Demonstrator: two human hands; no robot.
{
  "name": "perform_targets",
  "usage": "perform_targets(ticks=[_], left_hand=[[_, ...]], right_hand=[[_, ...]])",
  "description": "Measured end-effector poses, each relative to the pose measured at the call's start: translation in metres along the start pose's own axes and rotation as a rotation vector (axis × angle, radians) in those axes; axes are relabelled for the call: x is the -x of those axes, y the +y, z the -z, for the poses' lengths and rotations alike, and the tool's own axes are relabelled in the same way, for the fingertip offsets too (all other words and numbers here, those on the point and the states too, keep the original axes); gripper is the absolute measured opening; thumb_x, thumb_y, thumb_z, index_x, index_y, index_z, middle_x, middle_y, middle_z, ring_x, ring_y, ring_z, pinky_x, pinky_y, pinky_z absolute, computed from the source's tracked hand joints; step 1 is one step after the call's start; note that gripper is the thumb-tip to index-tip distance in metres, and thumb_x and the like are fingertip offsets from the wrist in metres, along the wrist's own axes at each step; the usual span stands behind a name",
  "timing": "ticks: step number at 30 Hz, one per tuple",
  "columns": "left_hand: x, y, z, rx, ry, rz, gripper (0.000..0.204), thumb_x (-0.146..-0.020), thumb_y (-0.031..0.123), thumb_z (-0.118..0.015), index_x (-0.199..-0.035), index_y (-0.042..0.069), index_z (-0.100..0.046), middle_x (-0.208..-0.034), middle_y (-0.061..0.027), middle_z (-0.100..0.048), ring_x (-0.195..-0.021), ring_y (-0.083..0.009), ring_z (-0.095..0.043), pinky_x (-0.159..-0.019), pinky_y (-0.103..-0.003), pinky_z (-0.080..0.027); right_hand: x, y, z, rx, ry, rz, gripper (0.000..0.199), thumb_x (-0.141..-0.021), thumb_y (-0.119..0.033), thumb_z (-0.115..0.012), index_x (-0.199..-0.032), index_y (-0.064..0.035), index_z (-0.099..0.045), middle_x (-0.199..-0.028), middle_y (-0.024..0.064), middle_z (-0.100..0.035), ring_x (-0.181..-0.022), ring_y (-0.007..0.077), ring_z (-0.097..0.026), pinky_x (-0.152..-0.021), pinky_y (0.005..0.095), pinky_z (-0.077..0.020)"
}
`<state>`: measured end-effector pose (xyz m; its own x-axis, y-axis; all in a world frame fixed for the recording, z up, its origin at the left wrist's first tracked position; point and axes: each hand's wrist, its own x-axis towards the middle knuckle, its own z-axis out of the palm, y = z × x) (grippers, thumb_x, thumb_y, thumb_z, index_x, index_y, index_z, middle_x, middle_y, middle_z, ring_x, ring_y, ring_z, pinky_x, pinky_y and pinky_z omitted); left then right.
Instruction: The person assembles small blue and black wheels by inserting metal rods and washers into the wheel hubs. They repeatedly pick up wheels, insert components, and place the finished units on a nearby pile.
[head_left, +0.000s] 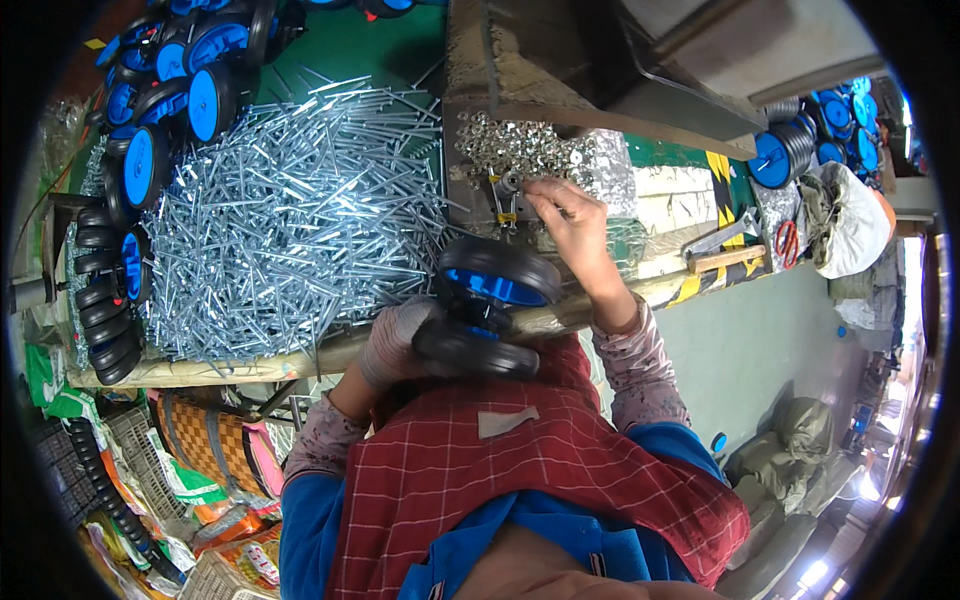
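Observation:
My left hand point(396, 338), which looks gloved in pale fabric, holds a twin-wheel caster point(500, 268) with two black tyres and blue hubs near the bench's front edge. The wheels hide some of its fingers. Further right, my right hand point(570, 222) is closed in a pinch beside a small metal fixture with yellow parts point(506, 200). Anything between those fingertips is too small to make out. Just behind the fixture lies a heap of small shiny metal caps or nuts point(525, 148). Left of the caster spreads a large pile of long silvery pins point(300, 220).
More blue-hubbed black wheels point(146, 166) crowd the left side of the bench. A dark metal machine frame point(630, 110) overhangs the back. To the right lie a wooden-handled hammer point(725, 260), red-handled scissors point(787, 243) and a white sack point(850, 222). Baskets and bags point(215, 440) stand below left.

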<state>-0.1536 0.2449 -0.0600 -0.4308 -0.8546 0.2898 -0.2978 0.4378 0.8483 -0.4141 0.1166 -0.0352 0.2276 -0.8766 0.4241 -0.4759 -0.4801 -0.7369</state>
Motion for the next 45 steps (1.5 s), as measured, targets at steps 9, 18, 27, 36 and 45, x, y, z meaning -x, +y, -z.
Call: perform_targets(ticks=[9, 18, 27, 36, 45], left_hand=[[-0.059, 0.038, 0.019, 0.158, 0.179, 0.371, 0.065, -0.072, 0.026, -0.084, -0.119, -0.003, -0.050, -0.107, -0.0196, -0.065, -0.096, -0.0266, -0.065, -0.085, -0.037, -0.052], [-0.185, 0.024, 0.054, 0.127, 0.020, 0.470, 0.050, -0.093, 0.034, -0.064, -0.122, -0.004, -0.054, -0.107, -0.0105, -0.066, -0.093, -0.0134, -0.062, -0.082, -0.029, -0.052], [-0.185, 0.032, 0.043, 0.564, 0.113, 0.507, 0.041, -0.097, 0.026, -0.059, -0.125, -0.001, -0.051, -0.113, -0.0135, -0.063, -0.102, -0.0198, -0.061, -0.086, -0.031, -0.050], [-0.130, 0.061, 0.064, -0.012, -0.561, -0.086, 0.048, -0.098, 0.031, -0.052, -0.136, 0.003, -0.045, -0.126, -0.0202, -0.058, -0.116, -0.0344, -0.057, -0.097, -0.037, -0.047], [-0.118, -0.010, 0.243, -0.804, 0.117, 0.339, 0.048, -0.091, 0.012, -0.057, -0.138, 0.007, -0.045, -0.131, -0.0196, -0.053, -0.116, -0.0341, -0.057, -0.097, -0.040, -0.047]], right_hand=[[0.020, -0.003, 0.019, -0.154, -0.197, -0.248, 0.031, -0.094, -0.017, -0.054, -0.119, 0.0020, -0.056, -0.085, 0.0196, -0.066, -0.079, 0.0330, -0.067, -0.075, 0.0376, -0.0508], [-0.008, 0.027, -0.010, -0.858, -0.015, -0.697, 0.031, -0.100, -0.025, -0.044, -0.115, -0.0001, -0.055, -0.085, 0.0117, -0.066, -0.056, 0.0160, -0.063, -0.033, 0.0244, -0.0460], [-0.008, 0.033, -0.009, -0.898, -0.051, -0.709, 0.028, -0.098, -0.024, -0.045, -0.115, -0.0030, -0.055, -0.085, 0.0087, -0.066, -0.054, 0.0148, -0.061, -0.035, 0.0237, -0.0463], [0.025, -0.005, 0.047, -0.273, -0.549, -0.223, 0.042, -0.092, -0.022, -0.060, -0.126, 0.0026, -0.055, -0.113, 0.0191, -0.067, -0.102, 0.0234, -0.063, -0.089, 0.0359, -0.0490], [-0.112, 0.112, 0.348, -1.163, 0.880, 0.008, 0.053, -0.098, -0.040, -0.052, -0.129, 0.0016, -0.040, -0.133, 0.0298, -0.050, -0.129, 0.0376, -0.048, -0.108, 0.0482, -0.0432]])
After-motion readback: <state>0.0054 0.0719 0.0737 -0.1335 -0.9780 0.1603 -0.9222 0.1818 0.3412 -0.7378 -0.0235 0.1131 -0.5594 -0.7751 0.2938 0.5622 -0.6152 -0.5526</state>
